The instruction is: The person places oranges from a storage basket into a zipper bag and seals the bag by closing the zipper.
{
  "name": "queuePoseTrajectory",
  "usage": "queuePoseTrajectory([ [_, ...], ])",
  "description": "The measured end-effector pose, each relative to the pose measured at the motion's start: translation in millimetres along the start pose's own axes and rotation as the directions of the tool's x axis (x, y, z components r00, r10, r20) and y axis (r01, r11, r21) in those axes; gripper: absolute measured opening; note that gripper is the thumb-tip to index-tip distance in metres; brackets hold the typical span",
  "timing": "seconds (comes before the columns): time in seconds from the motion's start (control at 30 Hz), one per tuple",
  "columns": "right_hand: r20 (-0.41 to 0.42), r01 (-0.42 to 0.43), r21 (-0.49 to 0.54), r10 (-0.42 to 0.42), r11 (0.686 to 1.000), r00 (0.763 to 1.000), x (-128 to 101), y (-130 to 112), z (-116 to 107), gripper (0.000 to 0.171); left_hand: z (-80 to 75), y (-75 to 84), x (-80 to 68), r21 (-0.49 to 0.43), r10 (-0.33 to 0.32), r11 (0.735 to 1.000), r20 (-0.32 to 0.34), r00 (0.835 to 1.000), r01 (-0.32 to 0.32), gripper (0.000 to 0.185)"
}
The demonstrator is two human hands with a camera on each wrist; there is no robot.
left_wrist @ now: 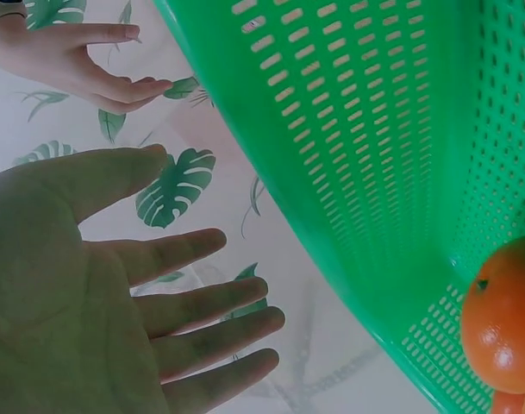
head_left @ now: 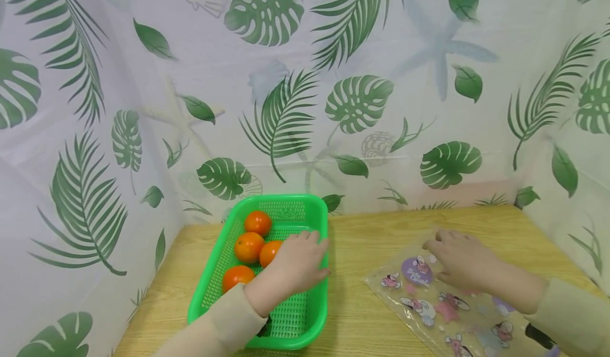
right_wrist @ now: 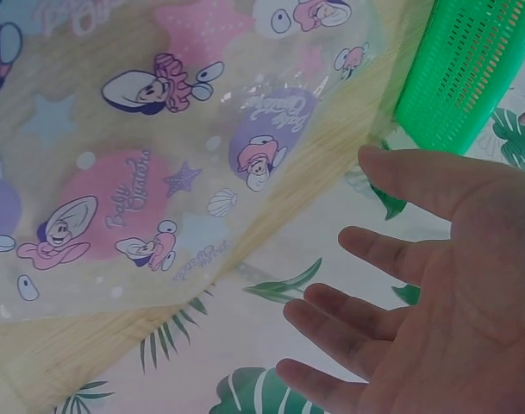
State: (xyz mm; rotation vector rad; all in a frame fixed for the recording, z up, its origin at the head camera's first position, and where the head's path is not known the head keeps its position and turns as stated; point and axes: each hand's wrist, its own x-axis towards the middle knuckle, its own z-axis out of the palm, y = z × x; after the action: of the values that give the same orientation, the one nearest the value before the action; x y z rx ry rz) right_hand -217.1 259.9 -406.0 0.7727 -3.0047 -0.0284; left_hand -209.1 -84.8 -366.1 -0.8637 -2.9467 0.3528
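A green slotted basket (head_left: 281, 198) stands on the wooden table (head_left: 362, 240) and holds several oranges (head_left: 249, 247). My left hand (head_left: 300, 259) hovers over the basket's right half with fingers straight, holding nothing. In the left wrist view its palm (left_wrist: 159, 319) is spread beside the basket wall (left_wrist: 357, 155), with one orange (left_wrist: 502, 328) at lower right. My right hand (head_left: 459, 259) lies flat over a clear plastic bag (head_left: 429, 309) printed with cartoon figures. The right wrist view shows those fingers (right_wrist: 417, 285) loosely spread above the bag (right_wrist: 159, 147), gripping nothing.
White curtains with green leaf prints (head_left: 286, 108) close in the table at the back and both sides. Bare wood lies between basket and bag. The basket's corner (right_wrist: 469, 69) shows in the right wrist view.
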Motion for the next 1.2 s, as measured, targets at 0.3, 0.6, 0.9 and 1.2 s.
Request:
queuePoseTrajectory([
  [0.3, 0.001, -0.005, -0.022, 0.005, 1.000, 1.000, -8.8, 6.8, 2.9, 0.051, 4.5, 14.2, 6.8, 0.029, 0.050, 0.998, 0.001, 0.999, -0.050, 0.045],
  [0.6, -0.011, -0.018, -0.021, 0.018, 1.000, 1.000, -17.1, 16.2, 10.0, 0.044, 6.4, 28.3, 10.0, 0.056, 0.106, 0.993, 0.031, 0.994, -0.108, 0.052],
  [0.9, -0.001, -0.023, -0.033, 0.023, 0.999, 1.000, -26.8, 28.4, 19.1, 0.051, 2.6, 40.9, 18.4, 0.099, 0.168, 0.981, -0.025, 0.985, -0.165, 0.052],
  [1.2, 0.000, -0.039, 0.001, 0.039, 0.999, 0.999, -33.0, 37.8, 19.1, 0.061, -6.1, 57.8, 33.8, 0.127, 0.199, 0.972, -0.004, 0.980, -0.197, 0.044],
])
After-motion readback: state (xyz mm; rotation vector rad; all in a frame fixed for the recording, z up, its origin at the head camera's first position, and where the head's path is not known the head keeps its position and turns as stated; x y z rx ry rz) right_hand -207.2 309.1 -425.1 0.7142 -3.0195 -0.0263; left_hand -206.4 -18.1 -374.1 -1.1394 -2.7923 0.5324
